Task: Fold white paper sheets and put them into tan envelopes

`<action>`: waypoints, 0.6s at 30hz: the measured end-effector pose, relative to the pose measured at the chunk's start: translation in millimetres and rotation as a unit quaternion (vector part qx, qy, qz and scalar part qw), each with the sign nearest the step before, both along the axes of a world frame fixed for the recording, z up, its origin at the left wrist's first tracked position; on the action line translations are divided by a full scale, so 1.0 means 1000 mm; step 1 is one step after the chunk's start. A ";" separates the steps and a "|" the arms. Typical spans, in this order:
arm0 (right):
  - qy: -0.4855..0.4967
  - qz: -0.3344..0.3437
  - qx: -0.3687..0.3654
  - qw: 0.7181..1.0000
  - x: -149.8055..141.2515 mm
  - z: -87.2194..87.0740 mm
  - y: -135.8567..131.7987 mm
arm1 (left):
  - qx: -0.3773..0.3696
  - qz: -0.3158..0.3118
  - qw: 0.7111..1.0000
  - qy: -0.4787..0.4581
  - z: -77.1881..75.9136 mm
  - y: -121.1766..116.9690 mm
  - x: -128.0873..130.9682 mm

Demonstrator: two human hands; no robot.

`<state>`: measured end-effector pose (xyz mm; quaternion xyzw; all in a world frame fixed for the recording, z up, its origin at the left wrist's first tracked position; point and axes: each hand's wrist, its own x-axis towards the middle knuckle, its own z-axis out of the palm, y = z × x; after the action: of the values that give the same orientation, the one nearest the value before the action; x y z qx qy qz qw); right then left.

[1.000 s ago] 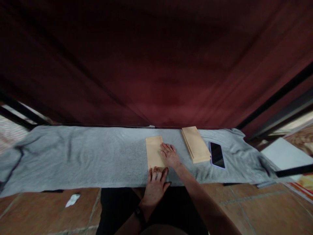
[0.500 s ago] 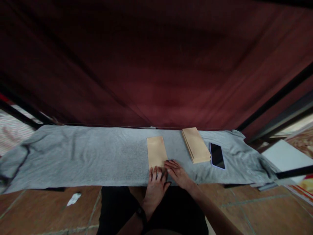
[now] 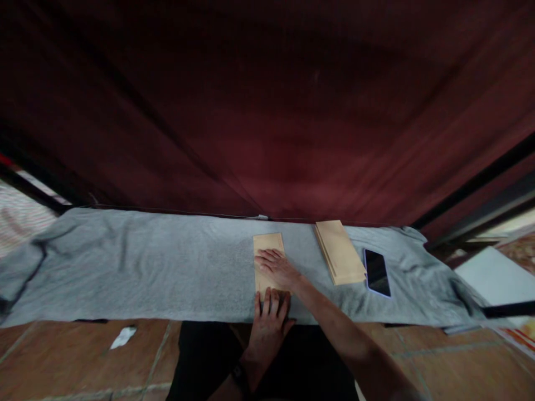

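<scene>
A single tan envelope (image 3: 267,245) lies lengthwise on a grey cloth (image 3: 167,267) in front of me. My left hand (image 3: 270,318) rests flat at the envelope's near end, fingers stretched out on it. My right hand (image 3: 276,266) lies flat across the envelope's middle, fingers spread and pointing left. Neither hand grips anything. To the right sits a stack of tan envelopes (image 3: 340,252), and beside it a dark phone (image 3: 377,272) lies face up.
A dark red curtain (image 3: 267,111) hangs right behind the cloth. Tiled floor (image 3: 62,356) shows below, with a scrap of white paper (image 3: 122,337) on it. A white board (image 3: 493,275) and black bars (image 3: 476,167) stand at the right.
My right hand has slid from the envelope's near end up onto its middle. The left hand has stayed at the near end. The view has shifted slightly.
</scene>
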<state>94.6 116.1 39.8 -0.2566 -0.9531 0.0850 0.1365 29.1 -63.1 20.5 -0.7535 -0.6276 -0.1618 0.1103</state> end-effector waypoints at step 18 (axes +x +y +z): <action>0.063 -0.118 -0.054 0.990 0.084 -0.008 -0.074 | -0.031 -0.036 0.998 0.028 0.006 0.002 -0.007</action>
<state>178.4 42.2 31.7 -0.3680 -0.8998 0.1354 0.1915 22.6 -60.8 26.3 -0.7826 -0.6018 -0.1252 0.0984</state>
